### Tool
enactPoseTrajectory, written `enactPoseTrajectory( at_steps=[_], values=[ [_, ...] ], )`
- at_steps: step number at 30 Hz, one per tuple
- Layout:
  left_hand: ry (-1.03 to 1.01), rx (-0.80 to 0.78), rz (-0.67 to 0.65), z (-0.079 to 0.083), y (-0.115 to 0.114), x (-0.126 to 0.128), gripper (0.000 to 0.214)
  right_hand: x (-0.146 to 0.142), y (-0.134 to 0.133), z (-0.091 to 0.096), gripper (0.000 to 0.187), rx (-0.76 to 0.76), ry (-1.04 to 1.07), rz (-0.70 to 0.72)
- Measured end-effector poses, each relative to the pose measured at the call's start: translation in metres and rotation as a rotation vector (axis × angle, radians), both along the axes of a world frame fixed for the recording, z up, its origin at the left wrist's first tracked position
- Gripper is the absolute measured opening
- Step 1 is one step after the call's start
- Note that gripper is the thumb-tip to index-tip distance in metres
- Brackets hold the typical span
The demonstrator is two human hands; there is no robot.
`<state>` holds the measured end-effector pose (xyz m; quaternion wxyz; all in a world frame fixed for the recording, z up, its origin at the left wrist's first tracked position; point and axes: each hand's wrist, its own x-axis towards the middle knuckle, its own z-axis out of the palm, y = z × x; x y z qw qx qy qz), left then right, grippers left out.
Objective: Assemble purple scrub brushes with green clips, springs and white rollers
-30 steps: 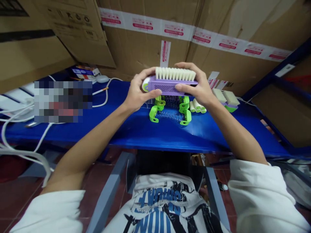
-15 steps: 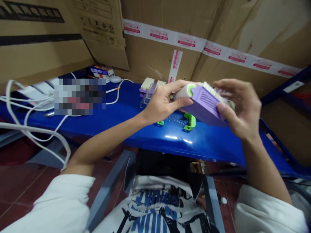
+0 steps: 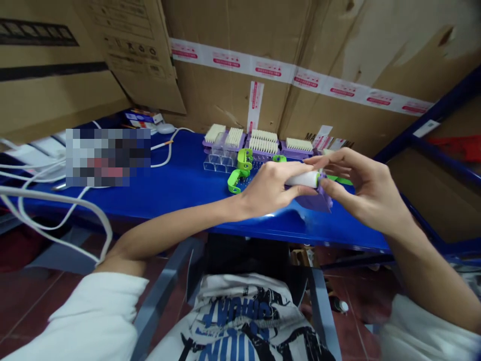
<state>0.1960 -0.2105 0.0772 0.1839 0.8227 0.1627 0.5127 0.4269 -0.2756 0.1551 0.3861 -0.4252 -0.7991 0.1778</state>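
Observation:
My left hand (image 3: 267,189) is closed around the white cylinder (image 3: 305,179) of a purple bristle brush (image 3: 316,201), held above the front of the blue table. The cylinder has a bright green ring at its right end. My right hand (image 3: 374,193) has its thumb and fingers closed on the brush at that end; its bristles are mostly hidden. Behind my left hand lie green brackets (image 3: 236,181) with a pin-studded piece between them. Several purple blocks with cream bristles (image 3: 263,142) stand in a row at the back, beside clear plastic compartments (image 3: 218,161).
Cardboard panels (image 3: 225,95) stand behind the blue table (image 3: 180,185). White cables (image 3: 101,220) loop over its left side, near a blurred-out patch. A small box (image 3: 143,118) and a white rounded object (image 3: 164,128) sit at the back left. A blue frame post (image 3: 421,130) rises at the right.
The brush has turned, so its grilled side no longer shows and the cylinder points right. Both hands have lowered slightly. The camera view has shifted, revealing more of the bristle blocks at the back.

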Motion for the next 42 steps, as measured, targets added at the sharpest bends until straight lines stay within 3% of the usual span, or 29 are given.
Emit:
enactPoseTrajectory(
  at_steps=[5, 8, 11, 14, 18, 20, 24, 26, 28, 31, 34, 36, 39, 42],
  values=[
    [0.055, -0.002, 0.055, -0.006, 0.004, 0.018, 0.034, 0.007, 0.007, 0.0, 0.023, -0.086, 0.049, -0.075],
    [0.083, -0.008, 0.048, -0.009, 0.011, 0.022, 0.024, 0.004, 0.014, -0.002, 0.021, -0.126, 0.034, -0.082],
    [0.132, -0.025, 0.042, -0.013, 0.013, 0.023, 0.008, -0.005, 0.018, -0.003, 0.015, -0.1, -0.049, -0.148],
    [0.116, -0.003, 0.042, -0.017, 0.014, 0.026, 0.013, -0.013, 0.022, -0.002, 0.011, -0.048, -0.117, -0.221],
    [0.046, 0.016, 0.09, -0.025, 0.017, 0.027, 0.017, -0.01, 0.03, -0.003, 0.016, -0.105, -0.066, -0.146],
    [-0.022, -0.002, 0.15, -0.029, 0.024, 0.025, 0.02, 0.001, 0.033, -0.01, 0.034, -0.169, 0.001, -0.062],
    [-0.107, -0.047, 0.162, -0.035, 0.042, 0.017, 0.025, 0.034, 0.042, -0.031, 0.116, -0.235, -0.117, -0.009],
    [-0.106, -0.083, 0.141, -0.038, 0.048, 0.014, 0.026, 0.048, 0.047, -0.041, 0.134, -0.343, -0.163, 0.015],
    [-0.117, -0.111, 0.133, -0.042, 0.051, 0.013, 0.024, 0.057, 0.051, -0.047, 0.123, -0.462, -0.124, 0.06],
    [-0.138, -0.132, 0.135, -0.044, 0.05, 0.014, 0.026, 0.06, 0.053, -0.05, 0.088, -0.512, -0.006, 0.074],
    [-0.156, -0.138, 0.107, -0.035, 0.054, 0.01, 0.029, 0.055, 0.052, -0.051, 0.056, -0.541, 0.202, -0.059],
    [-0.201, -0.146, 0.065, -0.024, 0.065, 0.002, 0.039, 0.054, 0.052, -0.051, 0.045, -0.563, 0.396, -0.191],
    [-0.303, -0.171, 0.04, -0.006, 0.1, -0.024, 0.062, 0.06, 0.059, -0.056, 0.047, -0.403, 0.653, -0.307],
    [-0.35, -0.208, 0.086, 0.005, 0.154, -0.067, 0.078, 0.075, 0.071, -0.069, 0.048, -0.165, 0.834, -0.277]
  ],
)
